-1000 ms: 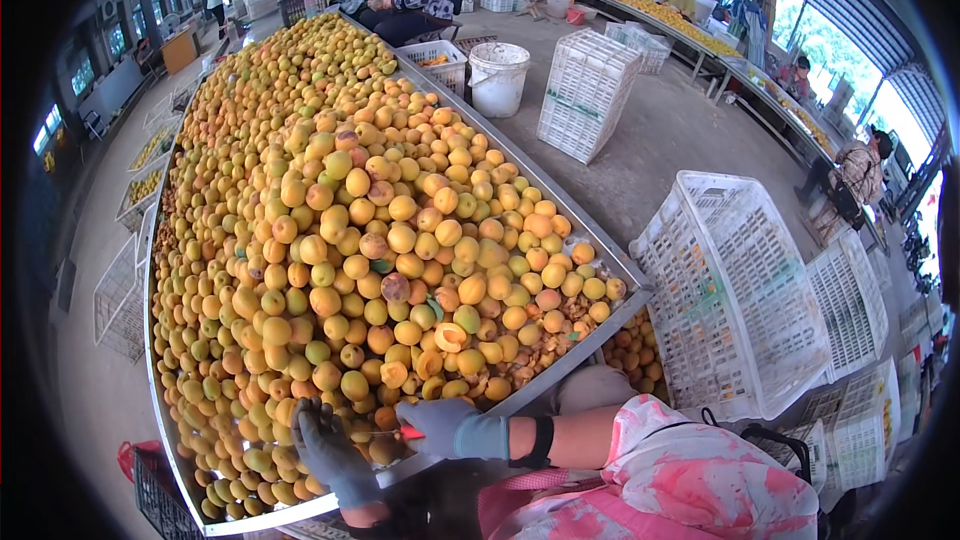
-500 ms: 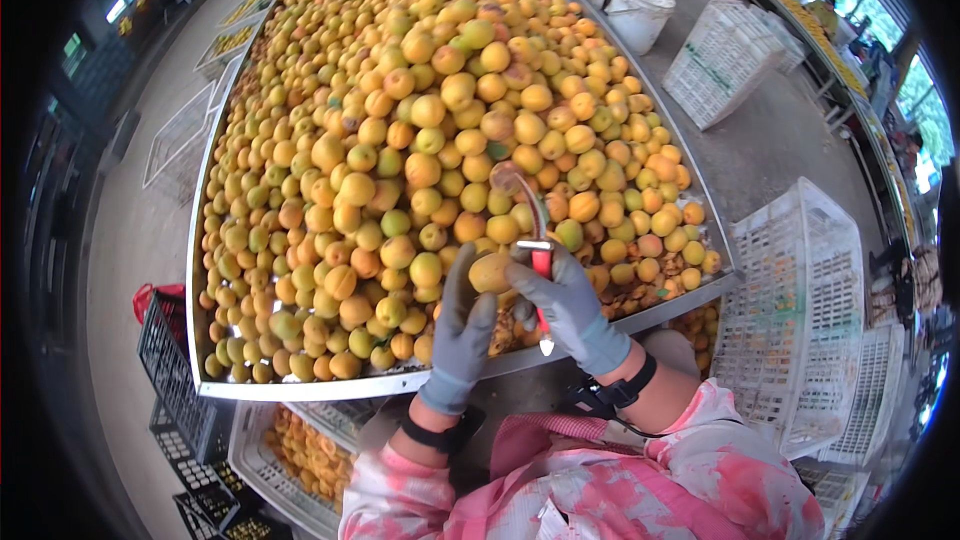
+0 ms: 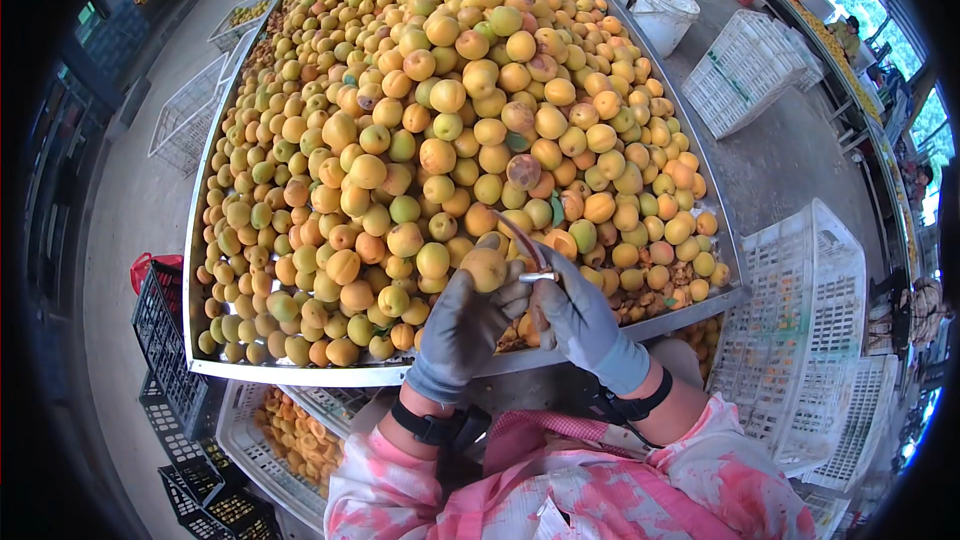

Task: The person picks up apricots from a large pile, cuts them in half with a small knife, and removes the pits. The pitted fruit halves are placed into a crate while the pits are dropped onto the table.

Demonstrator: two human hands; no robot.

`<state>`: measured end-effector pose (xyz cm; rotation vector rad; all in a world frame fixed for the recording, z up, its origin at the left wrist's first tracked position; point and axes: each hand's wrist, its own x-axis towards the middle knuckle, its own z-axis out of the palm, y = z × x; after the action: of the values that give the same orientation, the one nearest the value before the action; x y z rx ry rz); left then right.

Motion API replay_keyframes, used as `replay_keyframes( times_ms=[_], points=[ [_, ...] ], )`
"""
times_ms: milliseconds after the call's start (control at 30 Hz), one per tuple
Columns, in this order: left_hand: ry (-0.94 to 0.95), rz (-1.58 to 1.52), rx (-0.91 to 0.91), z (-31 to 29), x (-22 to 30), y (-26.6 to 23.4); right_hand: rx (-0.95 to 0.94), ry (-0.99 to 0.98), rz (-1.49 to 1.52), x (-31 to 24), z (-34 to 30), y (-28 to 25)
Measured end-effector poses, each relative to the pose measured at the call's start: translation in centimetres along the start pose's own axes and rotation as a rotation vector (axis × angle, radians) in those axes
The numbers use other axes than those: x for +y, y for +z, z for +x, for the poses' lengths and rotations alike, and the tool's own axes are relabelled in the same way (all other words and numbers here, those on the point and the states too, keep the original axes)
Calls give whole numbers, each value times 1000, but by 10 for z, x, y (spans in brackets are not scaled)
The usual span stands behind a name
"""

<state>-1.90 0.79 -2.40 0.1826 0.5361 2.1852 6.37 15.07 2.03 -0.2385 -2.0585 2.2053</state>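
Observation:
Both my hands wear grey gloves and work over the near edge of a metal-rimmed table (image 3: 320, 376) heaped with apricots (image 3: 440, 155). An apricot (image 3: 484, 268) sits in my left hand (image 3: 466, 325), its fingers closed round it from below and behind. In my right hand (image 3: 577, 315) is a curved knife (image 3: 526, 243) with a metal collar, its blade pointing up and to the left. The blade is beside the held apricot; whether it touches I cannot tell. My right fingers hide most of the handle. Just beyond the knife, a cut apricot (image 3: 561, 242) shows its orange inside.
White crates (image 3: 790, 330) stand to the right, another (image 3: 745, 70) farther back near a white bucket (image 3: 666, 15). Below the table at left, a crate (image 3: 235, 420) holds apricot halves (image 3: 297, 437). Black crates (image 3: 165, 325) with a red bag (image 3: 155, 265) stand left. People sit along a far bench.
My right hand has turned the knife, so the red handle no longer shows and the blade sits lower. My left hand has tilted with the apricot. The view has shifted slightly.

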Motion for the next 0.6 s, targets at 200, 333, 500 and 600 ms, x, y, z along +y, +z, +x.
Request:
replay_keyframes(
  times_ms=[200, 333, 500, 600],
  points=[
    [33, 13, 2, 0, -7, -9, -51, -51, -321, 6, -1, 0],
    [43, 96, 14, 0, -8, -9, -11, -146, -474, 10, -2, 3],
    [68, 207, 35, -2, -8, -5, -21, -61, -520, 7, -4, 7],
    [89, 280, 35, -5, -7, -6, 0, -153, -555, 9, -5, 10]
  ],
)
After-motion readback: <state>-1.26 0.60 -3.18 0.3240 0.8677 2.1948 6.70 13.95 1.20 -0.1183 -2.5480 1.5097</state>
